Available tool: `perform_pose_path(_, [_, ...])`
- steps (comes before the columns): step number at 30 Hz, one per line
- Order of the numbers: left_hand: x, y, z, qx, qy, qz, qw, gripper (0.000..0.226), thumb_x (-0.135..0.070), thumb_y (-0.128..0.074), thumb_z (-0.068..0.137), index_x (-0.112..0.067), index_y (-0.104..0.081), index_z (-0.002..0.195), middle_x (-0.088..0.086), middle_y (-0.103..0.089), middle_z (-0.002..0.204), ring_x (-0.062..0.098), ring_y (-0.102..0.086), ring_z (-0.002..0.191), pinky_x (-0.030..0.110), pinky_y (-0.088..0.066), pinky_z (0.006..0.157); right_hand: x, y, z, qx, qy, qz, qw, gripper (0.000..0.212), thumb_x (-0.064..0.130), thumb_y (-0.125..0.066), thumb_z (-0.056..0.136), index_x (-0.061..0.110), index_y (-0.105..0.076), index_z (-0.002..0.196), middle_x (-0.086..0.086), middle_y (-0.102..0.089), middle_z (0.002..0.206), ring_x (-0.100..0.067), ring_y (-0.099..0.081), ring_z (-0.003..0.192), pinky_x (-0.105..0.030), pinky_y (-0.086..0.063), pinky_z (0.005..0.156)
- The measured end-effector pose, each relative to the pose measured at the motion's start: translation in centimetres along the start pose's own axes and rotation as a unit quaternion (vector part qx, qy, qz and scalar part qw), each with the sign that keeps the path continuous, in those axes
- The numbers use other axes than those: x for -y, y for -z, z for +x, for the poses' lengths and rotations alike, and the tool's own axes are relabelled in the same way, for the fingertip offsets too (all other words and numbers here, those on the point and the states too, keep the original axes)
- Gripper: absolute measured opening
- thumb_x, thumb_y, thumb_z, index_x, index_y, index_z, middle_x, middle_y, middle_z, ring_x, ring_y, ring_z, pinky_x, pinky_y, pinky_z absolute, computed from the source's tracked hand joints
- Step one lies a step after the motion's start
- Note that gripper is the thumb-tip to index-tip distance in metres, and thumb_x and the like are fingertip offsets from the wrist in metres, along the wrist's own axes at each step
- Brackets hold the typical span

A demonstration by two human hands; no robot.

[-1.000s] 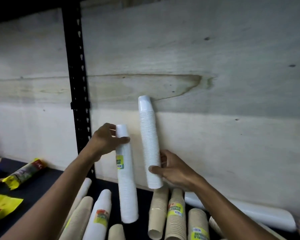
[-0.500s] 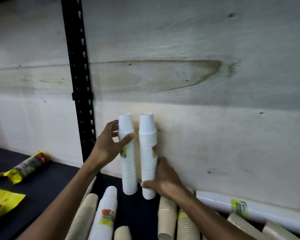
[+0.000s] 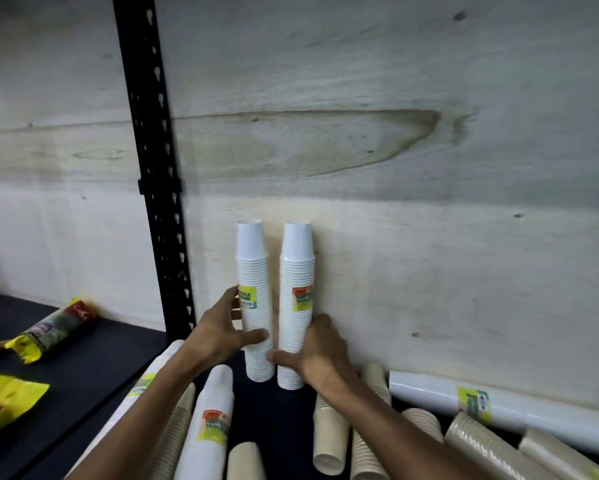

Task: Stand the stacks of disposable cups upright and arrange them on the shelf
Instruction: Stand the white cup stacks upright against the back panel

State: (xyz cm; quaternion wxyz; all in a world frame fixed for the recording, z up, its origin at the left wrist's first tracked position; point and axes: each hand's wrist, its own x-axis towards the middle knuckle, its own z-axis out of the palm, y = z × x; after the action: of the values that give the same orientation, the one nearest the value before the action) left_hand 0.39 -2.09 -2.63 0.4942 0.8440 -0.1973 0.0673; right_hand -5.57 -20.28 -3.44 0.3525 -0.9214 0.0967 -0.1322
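Two white cup stacks stand upright on the dark shelf (image 3: 94, 368) at its back edge, against the plywood back panel (image 3: 395, 271), just right of the black perforated upright (image 3: 159, 202). Left white stack (image 3: 255, 268) and right white stack (image 3: 296, 271) are side by side, nearly touching at the base, each with a green-yellow label mid-height. Left hand (image 3: 222, 334) wraps the lower part of the left stack, thumb across its front, grip clenched on it. Right hand (image 3: 320, 355) holds the lower part of the right stack from its right side, thumb across the front near the base, grip clenched on it. Both stack bases rest on the shelf. Toward the shelf's front edge more stacks lie flat: a lying white stack (image 3: 210, 431) with a label, beige stacks (image 3: 329, 434) on either side of the arms. A long white stack (image 3: 499, 407) lies flat along the back edge to the right, labelled. On the shelf section left of the upright, a yellow-ended packet (image 3: 52, 330) lies near the back and a yellow wrapper (image 3: 4, 400) lies nearer the front edge.
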Motion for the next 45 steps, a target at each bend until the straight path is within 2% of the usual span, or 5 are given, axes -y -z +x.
perform_pose_path(11, [0.4, 0.6, -0.3, 0.056, 0.007, 0.017, 0.998, 0.081, -0.008, -0.083, 0.071, -0.023, -0.042, 0.139, -0.004, -0.063, 0.125, 0.010, -0.062, 0.111, 0.029, -0.055, 0.091, -0.5, 1.7, -0.4, 0.101, 0.036, -0.007, 0.994, 0.074, 0.030, -0.084, 0.069, 0.018, -0.047, 0.133, -0.001, -0.062, 0.132, -0.022, -0.060, 0.118, -0.034, -0.049, 0.099])
perform_pose_path(17, [0.7, 0.5, -0.3, 0.052, 0.008, 0.017, 0.998, 0.075, -0.006, -0.083, 0.072, -0.023, -0.046, 0.135, -0.004, -0.065, 0.121, 0.007, -0.063, 0.110, 0.022, -0.056, 0.085, -0.9, 1.8, -0.6, 0.074, 0.042, 0.008, 0.996, 0.066, 0.033, -0.083, 0.071, 0.022, -0.052, 0.128, 0.002, -0.066, 0.126, -0.021, -0.064, 0.114, -0.035, -0.050, 0.097])
perform_pose_path(22, [1.0, 0.3, -0.3, 0.036, 0.004, 0.007, 0.999, 0.075, -0.011, -0.086, 0.070, -0.025, -0.049, 0.134, -0.006, -0.065, 0.121, 0.010, -0.064, 0.111, 0.036, -0.058, 0.091, -0.7, 1.8, -0.7, 0.029, 0.043, -0.007, 0.999, 0.067, 0.038, -0.083, 0.071, 0.018, -0.052, 0.127, -0.002, -0.063, 0.128, -0.024, -0.061, 0.116, -0.031, -0.048, 0.092])
perform_pose_path(31, [0.8, -0.3, 0.3, 0.042, -0.003, 0.018, 0.999, 0.078, -0.013, -0.085, 0.072, -0.028, -0.043, 0.136, -0.005, -0.063, 0.118, 0.007, -0.064, 0.104, 0.020, -0.055, 0.081, -0.5, 2.0, -0.5, 0.071, 0.041, -0.040, 0.996, 0.069, 0.034, -0.082, 0.074, 0.019, -0.046, 0.131, -0.003, -0.061, 0.131, -0.026, -0.060, 0.117, -0.032, -0.047, 0.092])
perform_pose_path(45, [1.0, -0.7, 1.0, 0.017, -0.015, 0.026, 0.999, 0.078, -0.017, -0.092, 0.064, -0.030, -0.050, 0.129, -0.004, -0.066, 0.109, 0.012, -0.069, 0.095, 0.033, -0.062, 0.077, -0.2, 1.0, -0.1, 0.011, 0.003, -0.056, 0.998, 0.064, 0.037, -0.083, 0.073, 0.011, -0.049, 0.120, -0.010, -0.061, 0.125, -0.032, -0.060, 0.115, -0.037, -0.049, 0.088])
